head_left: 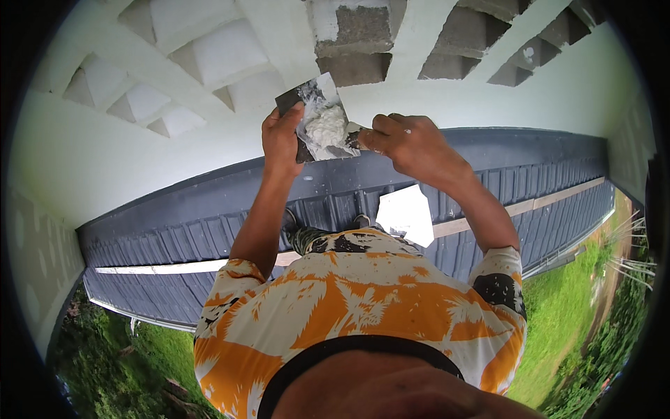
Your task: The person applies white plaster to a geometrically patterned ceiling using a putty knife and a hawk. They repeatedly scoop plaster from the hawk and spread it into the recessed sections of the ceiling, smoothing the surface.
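Note:
My left hand (281, 141) grips a flat dark square board (287, 103) by its left edge, thumb on top. A heap of white putty (326, 129) lies on the board, and white smears cover much of its face. My right hand (413, 148) is closed round a small putty knife (354, 137), its handle mostly hidden by the fingers. The knife's end is at the board's right edge, close to the putty; I cannot tell whether it touches. White specks show on the right hand's knuckles.
Ahead rises a pale wall (202, 150) with rows of recessed block openings (363, 28). Below is a dark ribbed metal roof (174, 241) where my feet stand. A long wooden plank (474, 222) crosses it, beside a white angular sheet (407, 213). Grass (558, 328) lies past the roof's edge.

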A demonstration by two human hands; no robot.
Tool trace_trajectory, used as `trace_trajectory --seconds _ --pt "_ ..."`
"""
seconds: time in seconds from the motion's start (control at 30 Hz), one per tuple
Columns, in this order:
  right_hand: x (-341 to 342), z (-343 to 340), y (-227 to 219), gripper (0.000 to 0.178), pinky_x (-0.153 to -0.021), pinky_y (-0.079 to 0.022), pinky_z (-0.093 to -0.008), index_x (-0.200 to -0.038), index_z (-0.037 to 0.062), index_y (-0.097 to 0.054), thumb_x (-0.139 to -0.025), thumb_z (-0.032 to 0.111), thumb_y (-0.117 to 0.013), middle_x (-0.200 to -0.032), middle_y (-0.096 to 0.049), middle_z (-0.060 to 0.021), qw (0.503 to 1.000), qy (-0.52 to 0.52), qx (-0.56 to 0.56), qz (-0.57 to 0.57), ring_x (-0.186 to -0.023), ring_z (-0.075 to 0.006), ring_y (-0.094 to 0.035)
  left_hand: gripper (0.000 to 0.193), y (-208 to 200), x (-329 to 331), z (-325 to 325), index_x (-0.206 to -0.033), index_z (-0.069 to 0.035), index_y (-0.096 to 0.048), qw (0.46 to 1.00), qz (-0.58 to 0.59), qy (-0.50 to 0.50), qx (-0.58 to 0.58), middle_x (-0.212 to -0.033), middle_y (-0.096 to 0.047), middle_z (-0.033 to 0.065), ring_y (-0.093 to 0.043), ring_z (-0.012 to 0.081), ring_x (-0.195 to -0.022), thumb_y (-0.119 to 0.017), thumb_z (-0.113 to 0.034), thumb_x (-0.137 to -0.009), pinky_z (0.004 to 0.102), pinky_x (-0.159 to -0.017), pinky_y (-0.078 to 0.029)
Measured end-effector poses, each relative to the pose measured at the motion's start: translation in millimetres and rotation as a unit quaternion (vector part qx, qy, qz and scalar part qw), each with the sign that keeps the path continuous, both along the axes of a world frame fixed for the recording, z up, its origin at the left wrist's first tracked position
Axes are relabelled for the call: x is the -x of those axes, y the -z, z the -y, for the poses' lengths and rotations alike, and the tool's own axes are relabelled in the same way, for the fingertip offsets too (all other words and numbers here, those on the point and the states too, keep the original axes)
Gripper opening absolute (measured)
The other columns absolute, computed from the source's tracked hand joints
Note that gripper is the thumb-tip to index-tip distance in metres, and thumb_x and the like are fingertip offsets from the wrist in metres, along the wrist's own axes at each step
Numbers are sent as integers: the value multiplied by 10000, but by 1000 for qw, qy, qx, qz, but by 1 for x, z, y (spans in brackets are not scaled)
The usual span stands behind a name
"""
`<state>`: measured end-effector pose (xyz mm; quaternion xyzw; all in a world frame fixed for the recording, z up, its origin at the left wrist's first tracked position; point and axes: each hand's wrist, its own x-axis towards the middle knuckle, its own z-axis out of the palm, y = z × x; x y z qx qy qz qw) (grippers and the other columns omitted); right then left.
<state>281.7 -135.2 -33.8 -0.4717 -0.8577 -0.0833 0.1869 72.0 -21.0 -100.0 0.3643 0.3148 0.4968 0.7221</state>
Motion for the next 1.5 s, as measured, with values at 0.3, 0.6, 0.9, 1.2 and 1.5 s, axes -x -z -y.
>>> trace_trajectory --seconds 0.3,0.6,0.9,1.2,1.5 --pt "17 5 -5 253 -533 -502 -318 -946 111 -682 -702 40 -674 -829 -593 -43 995 43 -40 -77 -709 -177 -644 208 8 5 4 -1082 36 -591 992 -62 -93 -64 -941 -643 76 -632 171 -814 -573 -95 -922 311 -717 -525" --pt "4 3 -6 396 -581 -527 -325 -1042 111 -690 -687 -58 -641 -863 -621 -57 992 6 24 -127 -737 -209 -651 178 4 17 10 -1045 34 -585 990 -6 -143 -10 -965 -644 99 -659 206 -807 -570 -93 -921 329 -686 -536" --pt "2 0 55 456 -611 -534 -318 -1125 83 -676 -753 -155 -563 -857 -631 -67 942 12 7 -336 -694 -210 -649 289 14 4 27 -1172 13 -560 969 165 -79 165 -1105 -652 116 -654 252 -998 -547 -169 -948 403 -880 -539" --pt "18 28 29 141 -367 -371 -225 -942 -14 -632 -953 73 -521 -620 -586 -62 488 16 275 -828 -414 -112 -491 319 29 3 27 -1213 37 -521 970 207 -126 34 -1140 -620 133 -636 273 -1033 -545 -139 -948 423 -919 -525" --pt "13 17 31 146 -381 -364 -233 -1011 6 -632 -948 111 -552 -632 -569 -37 621 137 219 -741 -437 -110 -487 313 30 -1 19 -1207 46 -514 971 203 -126 8 -1152 -610 138 -629 264 -1039 -537 -134 -952 418 -901 -530"
